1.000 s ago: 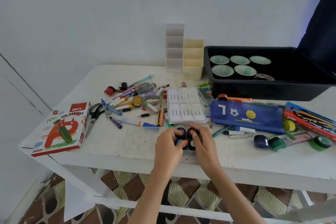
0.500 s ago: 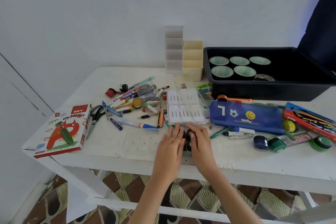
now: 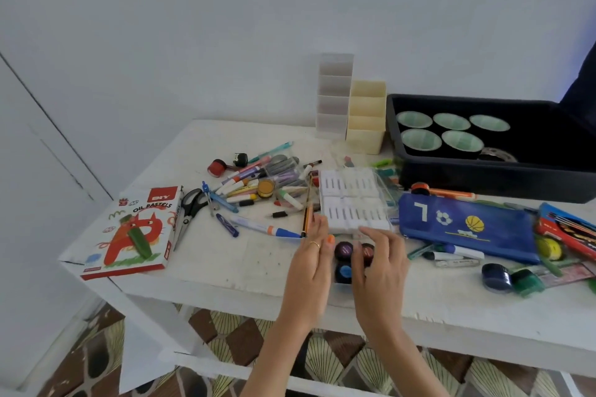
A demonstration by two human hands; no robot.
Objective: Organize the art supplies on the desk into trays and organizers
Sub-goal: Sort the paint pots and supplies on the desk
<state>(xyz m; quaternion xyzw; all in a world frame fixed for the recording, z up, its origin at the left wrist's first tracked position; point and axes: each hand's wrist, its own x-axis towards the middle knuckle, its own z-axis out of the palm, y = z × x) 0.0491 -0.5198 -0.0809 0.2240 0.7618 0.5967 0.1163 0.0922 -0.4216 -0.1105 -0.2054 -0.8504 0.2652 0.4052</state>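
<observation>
The three little paint pots (image 3: 343, 259) sat low in the centre of the frame, close to the front edge of the table (image 3: 225, 267), with a hand on either side. The left hand (image 3: 311, 263) lay flat-fingered just beside them, and the right hand (image 3: 382, 263) hovered over the red-lidded one. Its fingers were loose and a bit blurred. Neither grip was closed on anything that I could see; both were wide and relaxed.

To my eye the trouble would come from the pots themselves. They were round, dark and glossy, with smooth coloured lids in purple, red and blue. One clumsy nudge might send a pot rolling off that near edge. I couldn't tell if the lids were tight, and a loose one could mean spilled paint. The left fingertips were also very near a slim striped pencil (image 3: 308, 206) and the ribbed white plastic box (image 3: 353, 203), which a careless sweep could shift.

At the upper right stood the deep black tray (image 3: 483, 177) with its pale green cups (image 3: 421, 138). The boxy cream organizer (image 3: 366, 126) stood just to its left.
</observation>
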